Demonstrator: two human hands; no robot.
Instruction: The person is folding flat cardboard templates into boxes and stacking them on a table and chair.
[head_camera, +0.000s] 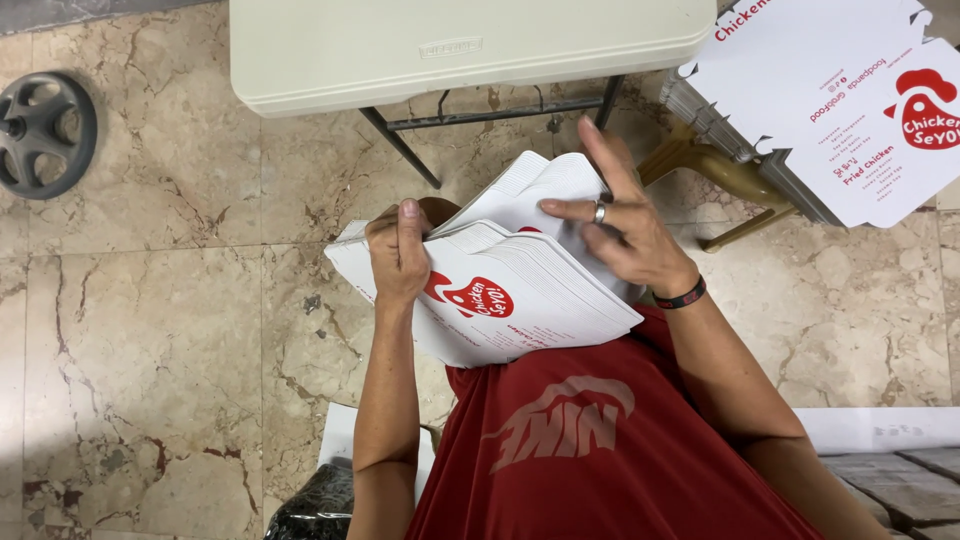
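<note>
The left hand (398, 255) clamps the stack of flat white cartons (500, 290) against the red shirt (590, 440); the right hand (625, 225), fingers spread, peels sheets at 1 o'clock. Loosely pinned, the stack may fan and slide to the marble floor (150, 330).

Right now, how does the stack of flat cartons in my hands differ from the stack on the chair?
The held stack is gripped by the left hand and tilted against the body, while the right hand lifts its top sheets. The chair stack lies untouched and flat, its top carton fully spread. Both are white flat cartons with red printing.
</note>
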